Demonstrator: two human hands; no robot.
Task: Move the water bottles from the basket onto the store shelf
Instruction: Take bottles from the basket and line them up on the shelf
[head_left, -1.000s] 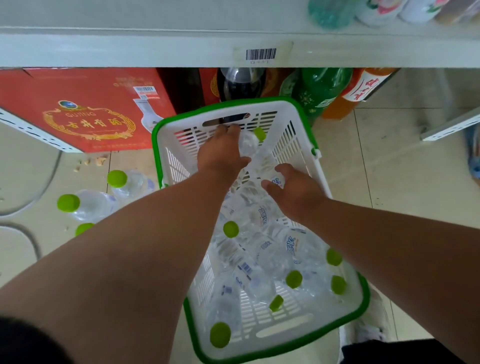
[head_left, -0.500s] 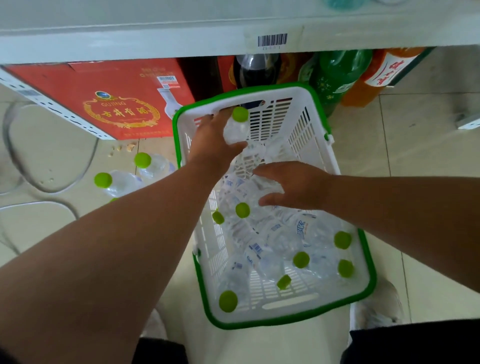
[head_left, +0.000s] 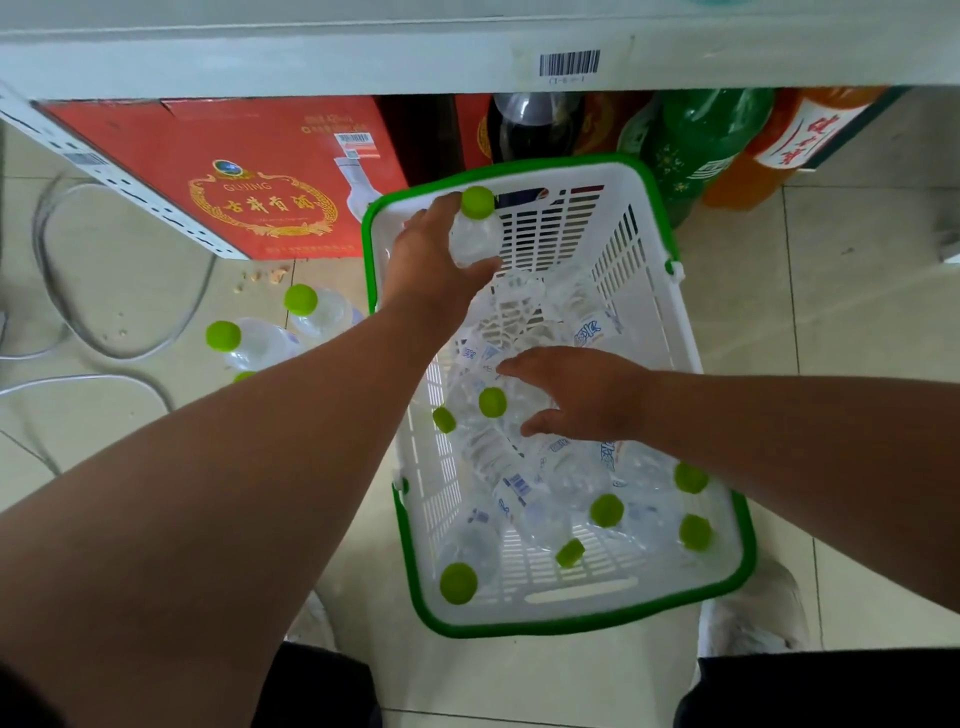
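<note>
Left hand (head_left: 434, 254) grips one water bottle (head_left: 471, 234), green cap up, over the far end of the basket (head_left: 675, 332). Right hand (head_left: 582, 397), fingers spread and relaxed, rests on the loose bottles (head_left: 550, 499) inside the basket; store shelf (head_left: 311, 57) edge lies beyond the basket.

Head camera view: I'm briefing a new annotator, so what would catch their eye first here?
The white basket with a green rim on the floor in the centre, holding clear water bottles with lime-green caps. The left hand holds one bottle cap-up at the basket's far end, while the right hand reaches among those lying inside. At the upper left, a red carton sits under the shelf edge, with loose bottles on the floor beside the basket.
</note>
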